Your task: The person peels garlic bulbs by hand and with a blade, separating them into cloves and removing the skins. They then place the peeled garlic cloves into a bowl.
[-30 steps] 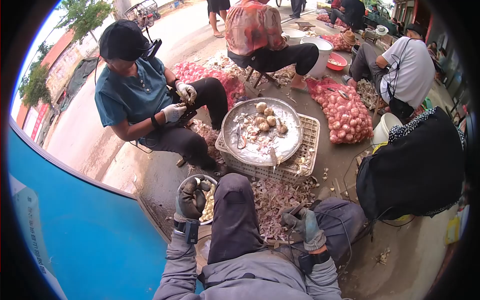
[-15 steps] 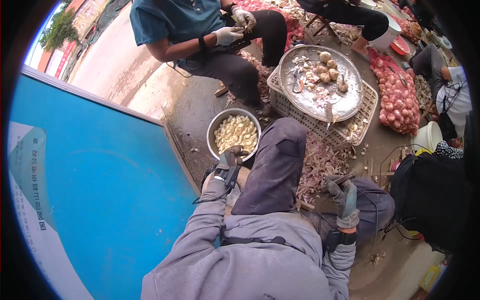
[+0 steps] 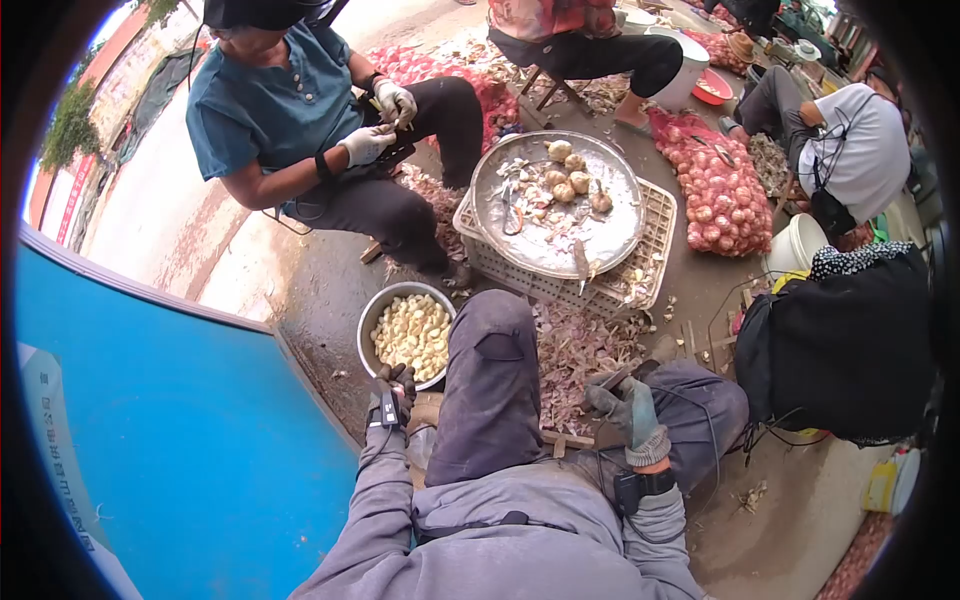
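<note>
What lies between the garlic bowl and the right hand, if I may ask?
The person's bent knee and garlic skins, seen in the head view.

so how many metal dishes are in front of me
2: a bowl of peeled cloves beside the left hand, and a round tray on the crate beyond it. More may be hidden.

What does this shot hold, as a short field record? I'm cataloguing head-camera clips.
setting: outdoors, people seated around a work spot
left hand: gloved, at the near rim of the metal bowl; contact unclear
bowl contents: peeled garlic cloves
right hand: gloved, curled around what looks like a small dark tool
ahead: round metal tray on a white crate, garlic bulbs on it
ground: garlic skins
nearby: co-worker's white-gloved hand; red mesh sacks
</note>
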Demonstrator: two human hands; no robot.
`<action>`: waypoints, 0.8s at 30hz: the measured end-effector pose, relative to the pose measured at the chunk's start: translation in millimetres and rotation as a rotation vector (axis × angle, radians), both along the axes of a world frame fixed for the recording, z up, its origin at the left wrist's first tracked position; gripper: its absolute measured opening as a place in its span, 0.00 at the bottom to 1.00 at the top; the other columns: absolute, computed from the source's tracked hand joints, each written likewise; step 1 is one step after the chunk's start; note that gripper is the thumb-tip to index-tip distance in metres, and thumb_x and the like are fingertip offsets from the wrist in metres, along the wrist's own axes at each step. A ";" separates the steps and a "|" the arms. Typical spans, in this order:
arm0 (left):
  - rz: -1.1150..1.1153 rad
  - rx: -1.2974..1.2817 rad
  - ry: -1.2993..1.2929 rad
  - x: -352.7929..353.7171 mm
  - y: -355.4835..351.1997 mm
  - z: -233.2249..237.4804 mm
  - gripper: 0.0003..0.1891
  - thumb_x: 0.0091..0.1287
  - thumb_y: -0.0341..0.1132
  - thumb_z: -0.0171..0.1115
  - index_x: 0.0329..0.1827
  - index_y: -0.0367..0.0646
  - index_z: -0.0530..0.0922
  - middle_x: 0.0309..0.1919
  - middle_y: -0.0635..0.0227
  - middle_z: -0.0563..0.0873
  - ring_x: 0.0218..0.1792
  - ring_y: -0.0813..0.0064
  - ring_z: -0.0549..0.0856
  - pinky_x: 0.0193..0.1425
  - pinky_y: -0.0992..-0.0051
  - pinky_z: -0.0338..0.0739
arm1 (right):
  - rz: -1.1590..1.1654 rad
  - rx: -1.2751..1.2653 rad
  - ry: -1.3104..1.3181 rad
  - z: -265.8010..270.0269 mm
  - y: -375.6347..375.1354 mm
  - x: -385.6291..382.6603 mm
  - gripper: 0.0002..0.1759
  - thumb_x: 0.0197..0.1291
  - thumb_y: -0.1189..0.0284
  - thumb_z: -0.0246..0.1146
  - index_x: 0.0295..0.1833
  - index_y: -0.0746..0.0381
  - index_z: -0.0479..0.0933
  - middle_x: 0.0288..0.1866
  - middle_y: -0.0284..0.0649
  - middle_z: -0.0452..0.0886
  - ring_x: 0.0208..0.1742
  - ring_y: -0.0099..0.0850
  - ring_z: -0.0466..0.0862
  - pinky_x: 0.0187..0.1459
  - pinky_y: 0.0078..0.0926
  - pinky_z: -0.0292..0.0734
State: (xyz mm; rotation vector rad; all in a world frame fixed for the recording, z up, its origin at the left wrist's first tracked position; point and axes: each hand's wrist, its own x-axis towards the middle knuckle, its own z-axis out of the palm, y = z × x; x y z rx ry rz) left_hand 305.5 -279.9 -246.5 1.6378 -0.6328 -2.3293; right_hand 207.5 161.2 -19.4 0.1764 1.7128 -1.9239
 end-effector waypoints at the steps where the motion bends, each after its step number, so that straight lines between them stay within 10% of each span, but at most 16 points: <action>1: 0.047 0.112 0.048 4.8 4.3 -12.0 0.25 0.78 0.47 0.52 0.59 0.29 0.75 0.46 0.44 0.86 0.38 0.57 0.90 0.30 0.74 0.87 | 0.060 0.063 0.084 2.3 0.9 -0.4 0.17 0.66 0.68 0.71 0.52 0.70 0.81 0.39 0.37 0.85 0.37 0.24 0.84 0.38 0.21 0.77; 6: -0.059 0.318 0.108 -12.6 23.0 5.0 0.25 0.80 0.43 0.48 0.62 0.25 0.73 0.50 0.43 0.84 0.44 0.56 0.88 0.34 0.73 0.87 | 0.021 -0.025 0.040 -8.0 4.3 2.1 0.19 0.66 0.63 0.72 0.50 0.69 0.81 0.37 0.35 0.85 0.35 0.22 0.80 0.37 0.20 0.75; 11: -0.146 0.386 0.269 -19.3 14.8 15.4 0.15 0.80 0.44 0.49 0.45 0.38 0.70 0.21 0.74 0.66 0.18 0.81 0.62 0.16 0.81 0.58 | 0.026 -0.003 0.076 -5.1 12.7 1.4 0.20 0.67 0.62 0.71 0.49 0.69 0.81 0.36 0.36 0.85 0.35 0.22 0.80 0.37 0.21 0.75; 17: -0.238 0.421 0.594 -32.5 -8.5 27.0 0.21 0.78 0.53 0.55 0.48 0.40 0.74 0.25 0.75 0.66 0.19 0.82 0.62 0.21 0.80 0.55 | -0.001 -0.235 -0.058 -24.5 14.9 -0.6 0.18 0.67 0.64 0.71 0.50 0.70 0.81 0.37 0.37 0.86 0.37 0.22 0.82 0.39 0.21 0.76; 24: -0.319 0.334 0.933 -87.9 30.2 167.4 0.14 0.76 0.39 0.59 0.54 0.37 0.75 0.31 0.72 0.71 0.27 0.83 0.66 0.28 0.81 0.63 | -0.017 -0.077 0.070 -13.3 18.6 6.1 0.18 0.66 0.64 0.72 0.49 0.68 0.81 0.36 0.35 0.85 0.36 0.22 0.81 0.41 0.21 0.76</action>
